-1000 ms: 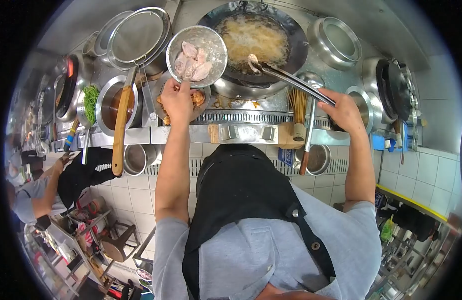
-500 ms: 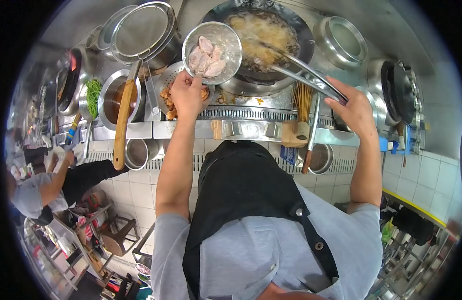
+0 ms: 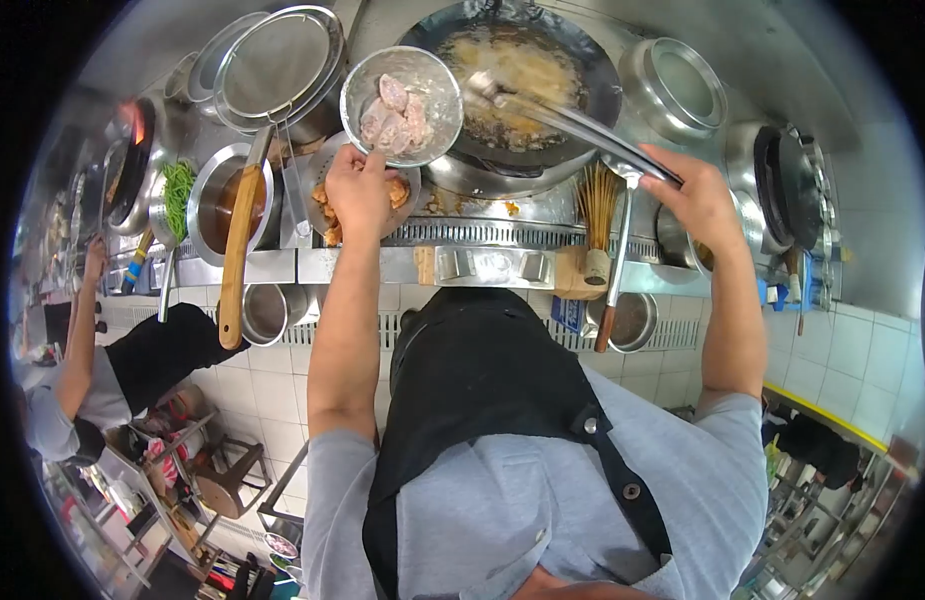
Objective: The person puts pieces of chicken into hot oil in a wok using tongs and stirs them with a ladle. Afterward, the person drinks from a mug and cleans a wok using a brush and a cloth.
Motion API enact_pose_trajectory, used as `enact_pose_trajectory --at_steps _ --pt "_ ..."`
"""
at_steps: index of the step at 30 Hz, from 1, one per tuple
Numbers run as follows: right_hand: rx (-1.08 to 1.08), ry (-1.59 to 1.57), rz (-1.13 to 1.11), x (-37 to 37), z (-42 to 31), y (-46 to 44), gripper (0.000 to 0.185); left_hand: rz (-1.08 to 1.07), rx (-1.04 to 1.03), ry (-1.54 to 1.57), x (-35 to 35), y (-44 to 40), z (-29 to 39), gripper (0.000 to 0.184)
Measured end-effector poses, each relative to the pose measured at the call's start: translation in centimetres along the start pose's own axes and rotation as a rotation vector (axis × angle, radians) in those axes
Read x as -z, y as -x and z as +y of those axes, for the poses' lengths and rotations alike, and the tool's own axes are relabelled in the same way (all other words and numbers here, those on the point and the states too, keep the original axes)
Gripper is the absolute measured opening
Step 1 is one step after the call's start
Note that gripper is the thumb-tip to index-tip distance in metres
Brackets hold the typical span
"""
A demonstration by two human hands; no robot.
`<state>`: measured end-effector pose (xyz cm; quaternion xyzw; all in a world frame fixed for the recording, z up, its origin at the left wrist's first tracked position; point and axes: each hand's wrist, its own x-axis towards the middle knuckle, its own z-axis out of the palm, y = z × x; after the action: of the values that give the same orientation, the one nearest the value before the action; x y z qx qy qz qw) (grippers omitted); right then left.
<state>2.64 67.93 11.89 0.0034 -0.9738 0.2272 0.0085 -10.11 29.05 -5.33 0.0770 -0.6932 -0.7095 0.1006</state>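
Tongs shifted left since the last frame, blurred tips at the wok's left side. Right hand: fingers clamped on tongs. Left hand: fingers clamped on bowl of raw meat, above worktop, behind its front edge.

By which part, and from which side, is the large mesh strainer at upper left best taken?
Probably by its long wooden handle, from the near side: it points this way and sticks out past the counter's front edge, while the round mesh lies at the far end.
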Motion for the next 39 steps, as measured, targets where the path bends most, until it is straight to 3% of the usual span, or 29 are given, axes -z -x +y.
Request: enact_pose_trajectory --at_steps 2,8,13,18,23,27,30,32,36,39 --pt "-0.185 -0.002 0.020 -0.3 1.8 -2.0 0.045 0.009 0.011 -0.097 0.6 0.1 0.9 0.017" --pt "-0.142 0.161 0.066 -6.2 10.9 -14.3 0.058 0.024 0.032 0.013 1.2 1.8 1.7 0.016" --pt "-0.298 0.165 0.060 -7.7 9.4 -17.9 0.062 0.051 0.032 0.054 1.6 2.1 1.2 0.019" --pt "-0.162 -0.001 0.202 -5.9 8.6 -14.5 0.064 0.048 0.033 0.050 2.4 2.0 1.0 0.018" --pt "-0.035 -0.317 -0.022 -1.8 0.0 -5.4 0.058 0.040 -0.015 -0.013 1.6 1.5 1.2 0.017" --pt "-0.116 -0.178 -0.191 -2.5 -5.1 -3.1 0.055 0.027 -0.180 0.023 -0.6 1.5 0.7 0.022" --pt "-0.059 -0.358 -0.218 -6.1 -2.9 -2.6 0.052 -0.002 -0.209 0.122 -1.9 1.4 1.3 0.021" --pt "-0.110 -0.477 -0.281 -6.3 -2.7 -2.1 0.053 0.020 -0.069 0.148 -1.5 1.4 2.4 0.019" --pt "-0.169 -0.579 -0.118 -6.1 0.7 -1.2 0.051 0.100 0.003 0.098 0.7 1.4 1.6 0.017" --pt "-0.123 -0.315 -0.100 -6.3 1.5 -4.7 0.055 0.124 0.046 0.082 2.1 2.4 1.1 0.017"
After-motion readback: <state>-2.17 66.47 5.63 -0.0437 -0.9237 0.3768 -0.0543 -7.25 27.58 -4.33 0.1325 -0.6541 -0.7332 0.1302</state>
